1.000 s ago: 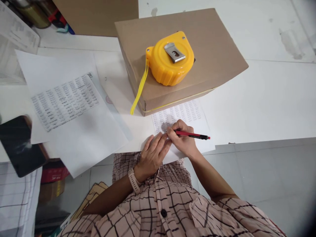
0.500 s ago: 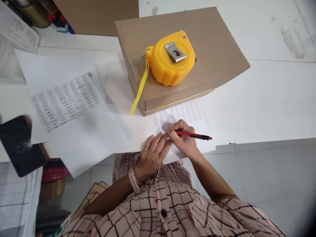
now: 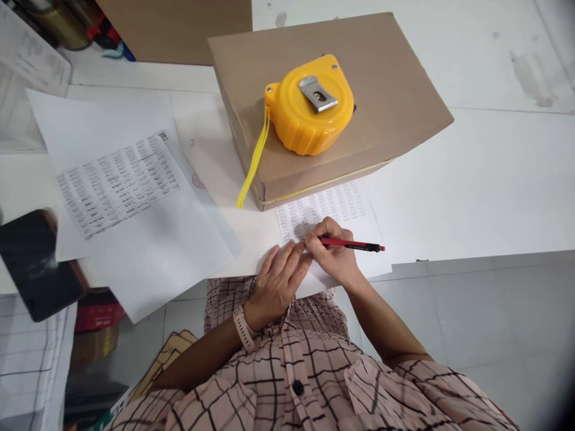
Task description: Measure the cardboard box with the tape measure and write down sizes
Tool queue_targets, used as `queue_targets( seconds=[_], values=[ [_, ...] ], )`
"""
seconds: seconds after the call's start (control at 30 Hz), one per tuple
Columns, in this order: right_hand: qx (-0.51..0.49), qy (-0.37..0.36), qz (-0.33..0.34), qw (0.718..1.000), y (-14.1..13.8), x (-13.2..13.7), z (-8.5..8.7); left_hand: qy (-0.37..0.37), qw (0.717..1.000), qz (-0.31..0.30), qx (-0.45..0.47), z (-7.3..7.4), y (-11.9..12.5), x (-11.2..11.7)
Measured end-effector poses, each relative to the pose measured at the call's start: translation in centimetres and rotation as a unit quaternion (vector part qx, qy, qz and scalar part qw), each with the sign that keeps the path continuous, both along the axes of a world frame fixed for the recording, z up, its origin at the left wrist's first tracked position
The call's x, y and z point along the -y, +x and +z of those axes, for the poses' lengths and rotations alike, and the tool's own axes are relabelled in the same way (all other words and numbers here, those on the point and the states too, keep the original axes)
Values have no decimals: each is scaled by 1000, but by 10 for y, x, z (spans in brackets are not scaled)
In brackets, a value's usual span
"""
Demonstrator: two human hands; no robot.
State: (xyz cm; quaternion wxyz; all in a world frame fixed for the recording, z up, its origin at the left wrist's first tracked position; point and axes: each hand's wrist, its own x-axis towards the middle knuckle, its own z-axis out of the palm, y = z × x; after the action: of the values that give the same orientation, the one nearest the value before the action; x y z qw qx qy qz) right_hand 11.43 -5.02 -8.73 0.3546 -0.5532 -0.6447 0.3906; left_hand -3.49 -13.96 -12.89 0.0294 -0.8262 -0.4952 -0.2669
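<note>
My right hand (image 3: 333, 251) is closed around a red and black pen (image 3: 348, 243), its tip end low over a sheet of paper (image 3: 371, 239) covered in rows of handwriting. Fingers stretched out, my left hand (image 3: 282, 278) lies flat on the lower left part of that sheet, its fingertips close beside the right hand. The sheet's far edge runs under or behind a brown cardboard box (image 3: 381, 66). On top of the box rests a yellow tape measure (image 3: 309, 131) with a metal clip and a yellow strap hanging over the box's side.
To the left lie overlapping papers (image 3: 166, 263), one bearing a block of dense writing. A dark phone (image 3: 40, 269) sits at the table's left edge. Another cardboard box (image 3: 179, 30) stands at the back. The white table's (image 3: 485, 179) front edge runs just before my body.
Both hands and the pen stay practically where they were. The whole view has shifted very slightly.
</note>
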Motion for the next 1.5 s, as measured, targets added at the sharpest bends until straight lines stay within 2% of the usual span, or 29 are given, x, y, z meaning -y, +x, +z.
queue_targets(
  seconds=[0.93, 1.07, 1.17, 1.27, 1.33, 1.4, 1.5],
  values=[
    [0, 1, -12, 1000, -2, 0, 1, -4, 1000, -2, 1, -1, 0, 0],
    [-18, 34, -50, 998, 1, 1, -2, -5, 1000, -1, 5, 0, 0, 0],
    [-5, 87, -130, 988, 21, -2, -3, -11, 1000, -1, 9, -1, -1, -1],
    [100, 132, -175, 970, 57, -13, -1, -13, 1000, -5, 11, -1, -1, -1],
    [181, 140, -178, 957, 85, -22, -2, -22, 1000, -8, 21, 4, -1, 0],
    [260, 145, -148, 943, 107, -29, -4, -44, 997, -23, 63, 16, -4, -1],
    [344, 184, -97, 915, 124, -36, -12, -74, 980, -36, 181, 52, -14, -6]
  ],
)
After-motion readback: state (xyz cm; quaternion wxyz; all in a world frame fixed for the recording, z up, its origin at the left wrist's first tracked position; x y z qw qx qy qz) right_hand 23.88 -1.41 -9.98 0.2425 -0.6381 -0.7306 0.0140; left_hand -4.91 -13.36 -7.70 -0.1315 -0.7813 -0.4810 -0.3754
